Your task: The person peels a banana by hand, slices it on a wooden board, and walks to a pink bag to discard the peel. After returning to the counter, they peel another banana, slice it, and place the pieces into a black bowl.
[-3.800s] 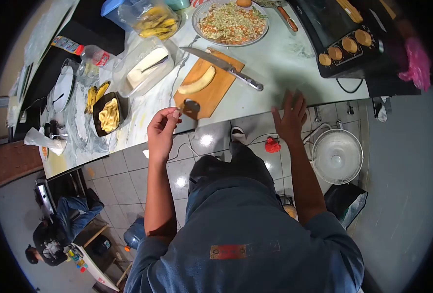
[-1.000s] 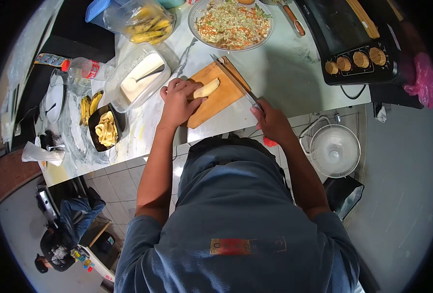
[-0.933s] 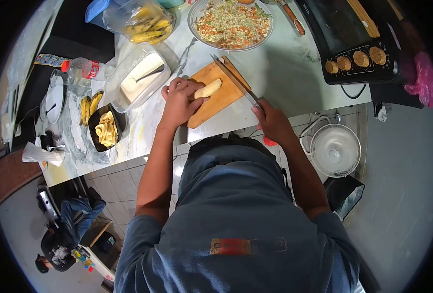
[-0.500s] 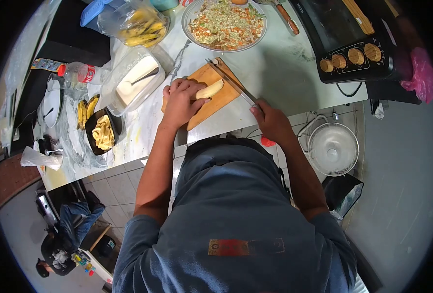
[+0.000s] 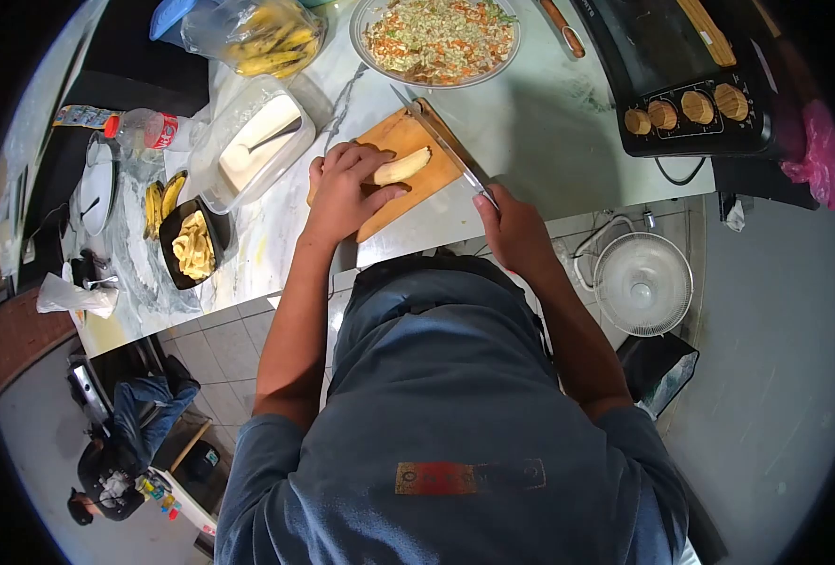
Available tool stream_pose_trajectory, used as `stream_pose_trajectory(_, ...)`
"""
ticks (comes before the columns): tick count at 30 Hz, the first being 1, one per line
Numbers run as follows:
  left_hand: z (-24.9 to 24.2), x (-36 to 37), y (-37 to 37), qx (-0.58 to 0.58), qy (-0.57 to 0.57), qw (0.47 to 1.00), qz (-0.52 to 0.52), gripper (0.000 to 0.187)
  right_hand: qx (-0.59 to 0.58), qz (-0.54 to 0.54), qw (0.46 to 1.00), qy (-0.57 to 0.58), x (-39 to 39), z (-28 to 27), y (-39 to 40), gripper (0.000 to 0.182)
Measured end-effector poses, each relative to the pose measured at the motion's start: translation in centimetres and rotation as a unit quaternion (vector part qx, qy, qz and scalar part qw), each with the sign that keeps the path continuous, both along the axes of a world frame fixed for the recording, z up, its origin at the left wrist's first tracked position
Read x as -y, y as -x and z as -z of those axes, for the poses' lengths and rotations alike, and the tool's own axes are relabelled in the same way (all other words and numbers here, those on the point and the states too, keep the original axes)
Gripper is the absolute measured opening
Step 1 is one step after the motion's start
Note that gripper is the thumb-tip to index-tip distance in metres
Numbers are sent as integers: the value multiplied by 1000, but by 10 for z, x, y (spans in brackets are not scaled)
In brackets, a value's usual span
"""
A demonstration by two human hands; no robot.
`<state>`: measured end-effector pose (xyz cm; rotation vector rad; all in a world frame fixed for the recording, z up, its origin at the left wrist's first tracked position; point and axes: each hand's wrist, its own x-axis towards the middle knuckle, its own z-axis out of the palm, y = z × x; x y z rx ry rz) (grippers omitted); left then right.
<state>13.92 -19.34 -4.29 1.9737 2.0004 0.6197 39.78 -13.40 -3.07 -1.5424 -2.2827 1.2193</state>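
A peeled banana (image 5: 405,167) lies on a wooden cutting board (image 5: 385,223) at the counter's near edge. Over its left end rests my left hand (image 5: 344,193), fingers curled round it and thumb on the near side. My right hand (image 5: 516,228) grips the handle of a long knife (image 5: 448,146). The blade slants across the board's right side, right of the banana and apart from it. The banana's left end is hidden under my fingers.
Left of the board stand a plastic tub (image 5: 239,184) of white batter, a black bowl (image 5: 212,268) of peeled bananas and unpeeled bananas (image 5: 163,202). Beyond are bagged bananas (image 5: 276,47) and a tray of chopped vegetables (image 5: 436,42). A black oven (image 5: 681,104) stands right; a person (image 5: 112,471) sits lower left.
The view has shifted slightly. My right hand and the knife have moved a little up and left. My left hand stays on the banana, its thumb slightly shifted.
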Motion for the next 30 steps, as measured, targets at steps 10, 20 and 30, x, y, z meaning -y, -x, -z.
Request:
stream_pose_trajectory(10,3,2,-4,22,-19,999,-39,33,44,-40,998,7,1,-9,8,35)
stream_pose_trajectory(20,3,2,-5,22,-27,998,-47,34,53,-49,997,-23,3,-8,8,31)
stream_pose_trajectory(30,6,2,-5,25,-18,998,-52,35,66,-68,994,-61,2,-8,9,35)
